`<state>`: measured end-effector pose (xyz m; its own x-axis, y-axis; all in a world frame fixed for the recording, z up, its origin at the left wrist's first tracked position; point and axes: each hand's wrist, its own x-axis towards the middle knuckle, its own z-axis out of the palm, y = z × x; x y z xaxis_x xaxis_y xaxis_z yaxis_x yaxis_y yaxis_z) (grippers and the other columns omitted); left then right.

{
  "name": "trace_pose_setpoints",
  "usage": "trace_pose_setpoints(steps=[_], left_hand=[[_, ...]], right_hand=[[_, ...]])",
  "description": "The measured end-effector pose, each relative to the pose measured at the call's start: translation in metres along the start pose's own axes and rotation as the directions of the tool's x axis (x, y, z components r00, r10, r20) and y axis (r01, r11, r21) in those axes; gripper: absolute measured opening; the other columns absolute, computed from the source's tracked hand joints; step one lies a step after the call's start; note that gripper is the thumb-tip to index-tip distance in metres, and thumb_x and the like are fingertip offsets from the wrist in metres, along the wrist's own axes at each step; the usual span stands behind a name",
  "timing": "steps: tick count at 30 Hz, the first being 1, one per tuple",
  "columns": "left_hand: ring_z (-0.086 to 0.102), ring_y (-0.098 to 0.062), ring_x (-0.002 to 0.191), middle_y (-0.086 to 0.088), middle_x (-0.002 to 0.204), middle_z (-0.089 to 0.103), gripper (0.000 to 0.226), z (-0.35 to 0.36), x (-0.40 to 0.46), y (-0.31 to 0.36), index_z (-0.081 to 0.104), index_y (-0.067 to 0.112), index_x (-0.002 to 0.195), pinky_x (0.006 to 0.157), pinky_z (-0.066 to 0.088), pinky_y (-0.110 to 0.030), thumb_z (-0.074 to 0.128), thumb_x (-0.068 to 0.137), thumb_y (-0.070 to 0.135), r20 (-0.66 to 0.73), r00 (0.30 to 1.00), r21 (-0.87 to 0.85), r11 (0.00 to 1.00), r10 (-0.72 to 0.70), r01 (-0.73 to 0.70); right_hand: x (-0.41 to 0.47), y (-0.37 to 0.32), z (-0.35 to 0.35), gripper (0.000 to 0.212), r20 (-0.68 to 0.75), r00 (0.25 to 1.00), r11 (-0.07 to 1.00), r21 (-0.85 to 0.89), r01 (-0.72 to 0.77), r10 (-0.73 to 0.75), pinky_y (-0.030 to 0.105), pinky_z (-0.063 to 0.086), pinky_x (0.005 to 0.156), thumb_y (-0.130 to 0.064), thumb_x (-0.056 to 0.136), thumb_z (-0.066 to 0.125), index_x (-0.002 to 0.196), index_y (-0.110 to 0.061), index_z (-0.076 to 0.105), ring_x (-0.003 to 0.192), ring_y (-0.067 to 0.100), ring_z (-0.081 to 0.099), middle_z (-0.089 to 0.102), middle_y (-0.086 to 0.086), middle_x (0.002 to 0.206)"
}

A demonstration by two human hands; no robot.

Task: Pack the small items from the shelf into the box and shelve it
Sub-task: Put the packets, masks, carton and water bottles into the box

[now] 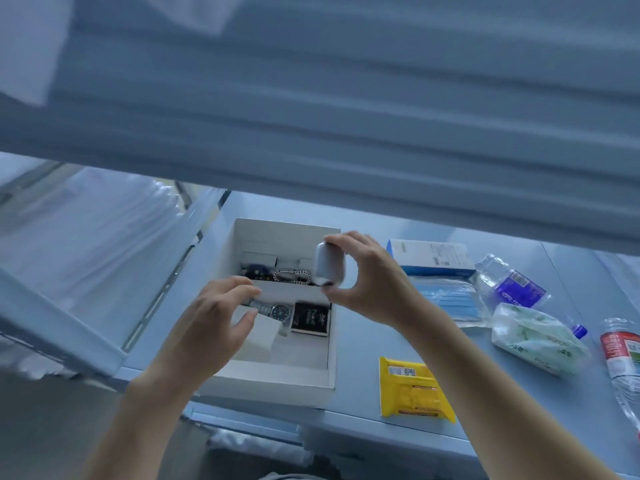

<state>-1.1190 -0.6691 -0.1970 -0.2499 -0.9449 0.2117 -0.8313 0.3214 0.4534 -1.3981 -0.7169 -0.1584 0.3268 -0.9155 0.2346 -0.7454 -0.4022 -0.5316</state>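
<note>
No brand or label can really be read here: print is seen on the small black card point(309, 319) in the box point(277, 372), plus barcodes on the yellow packet point(414, 393) and the blue-and-white carton point(433, 258), all too blurry. The white box is sat on the pale blue shelf point(360, 344), near its front edge, with a watch point(273, 310) and a chain point(292, 276) already inside. A small silvery case point(327, 268) is pinched between thumb and fingers of the right hand point(367, 282), held over the box's right wall. The left hand point(214, 323) is spread loosely over the box, fingertips at the watch strap. Open shelf is left between box and yellow packet; further right it's crowded with bottles and a tissue pack point(536, 337).
</note>
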Motion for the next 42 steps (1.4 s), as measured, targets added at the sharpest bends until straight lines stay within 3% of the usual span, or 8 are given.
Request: trace_pose_setpoints(steps=[5,8,11,16,22,28,35,42], left_hand=[[0.062,-0.014,0.115,0.005,0.121,0.068,0.027,0.002,-0.009,-0.012,0.074,0.017,0.117,0.099,0.05,-0.028,0.072,0.091,0.012,-0.028,1.0,-0.025,1.0,0.005,-0.006],[0.062,-0.01,0.111,0.008,0.118,0.069,0.027,0.003,-0.01,-0.016,0.075,0.019,0.113,0.098,0.045,-0.02,0.073,0.088,0.01,-0.064,0.998,-0.068,0.998,0.005,-0.01],[0.062,-0.008,0.109,0.009,0.116,0.069,0.028,0.005,-0.011,-0.018,0.074,0.02,0.113,0.098,0.045,-0.018,0.074,0.087,0.01,-0.079,0.997,-0.078,0.996,0.026,-0.032],[0.064,-0.01,0.109,0.006,0.119,0.07,0.029,0.005,-0.01,-0.019,0.073,0.018,0.119,0.097,0.049,-0.02,0.073,0.089,0.014,-0.066,0.997,-0.067,0.996,0.048,-0.052],[0.064,-0.012,0.11,0.005,0.119,0.071,0.03,0.005,-0.011,-0.018,0.073,0.017,0.119,0.097,0.05,-0.023,0.073,0.09,0.014,-0.055,0.996,-0.044,0.997,0.064,-0.067],[0.062,-0.013,0.112,0.006,0.12,0.07,0.032,0.005,-0.008,-0.01,0.072,0.017,0.121,0.096,0.054,-0.031,0.073,0.09,0.012,-0.038,0.995,-0.038,0.995,0.088,-0.089],[0.06,-0.013,0.117,0.008,0.121,0.068,0.032,0.012,-0.003,0.009,0.072,0.017,0.121,0.1,0.052,-0.032,0.073,0.09,0.011,0.006,0.994,-0.066,0.992,0.112,-0.111],[0.061,-0.014,0.116,0.009,0.121,0.068,0.03,0.021,0.007,0.035,0.073,0.018,0.12,0.099,0.053,-0.032,0.072,0.091,0.01,0.043,0.987,-0.066,0.986,0.158,-0.155]], right_hand=[[0.012,-0.03,0.031,0.067,0.309,0.943,0.984,-0.083,0.157,-0.124,0.029,0.047,0.095,-0.023,0.07,0.081,0.133,-0.026,0.059,0.114,0.013,0.053,0.061,-0.009,0.126],[0.016,-0.035,0.051,0.055,0.46,0.877,0.95,-0.188,0.249,-0.138,0.037,0.051,0.09,-0.014,0.072,0.072,0.124,-0.031,0.06,0.108,0.016,0.054,0.06,-0.01,0.118],[0.019,-0.035,0.063,0.049,0.567,0.815,0.93,-0.221,0.294,-0.123,0.042,0.052,0.087,-0.004,0.079,0.06,0.121,-0.03,0.061,0.107,0.019,0.055,0.059,-0.01,0.116],[0.018,-0.03,0.074,0.06,0.629,0.774,0.927,-0.249,0.28,-0.065,0.034,0.047,0.076,0.005,0.076,0.051,0.122,-0.031,0.062,0.106,0.02,0.059,0.058,-0.012,0.122],[0.017,-0.025,0.066,0.074,0.544,0.834,0.947,-0.212,0.24,-0.09,0.036,0.043,0.095,0.008,0.072,0.057,0.133,-0.035,0.061,0.125,0.014,0.048,0.052,-0.016,0.137],[-0.001,-0.012,0.044,0.054,0.38,0.92,0.972,-0.161,0.17,-0.098,0.032,0.035,0.112,-0.007,0.082,0.068,0.13,-0.032,0.065,0.135,0.01,0.042,0.054,-0.015,0.141],[-0.034,0.001,0.031,0.036,0.192,0.974,0.984,-0.103,0.146,-0.124,0.031,0.036,0.115,-0.03,0.092,0.069,0.128,-0.032,0.066,0.137,0.007,0.043,0.054,-0.014,0.142],[-0.079,0.041,0.007,0.041,0.016,0.999,0.999,-0.027,-0.041,0.042,0.032,0.041,0.112,-0.027,0.091,0.073,0.131,-0.027,0.064,0.134,0.007,0.049,0.054,-0.014,0.143]])
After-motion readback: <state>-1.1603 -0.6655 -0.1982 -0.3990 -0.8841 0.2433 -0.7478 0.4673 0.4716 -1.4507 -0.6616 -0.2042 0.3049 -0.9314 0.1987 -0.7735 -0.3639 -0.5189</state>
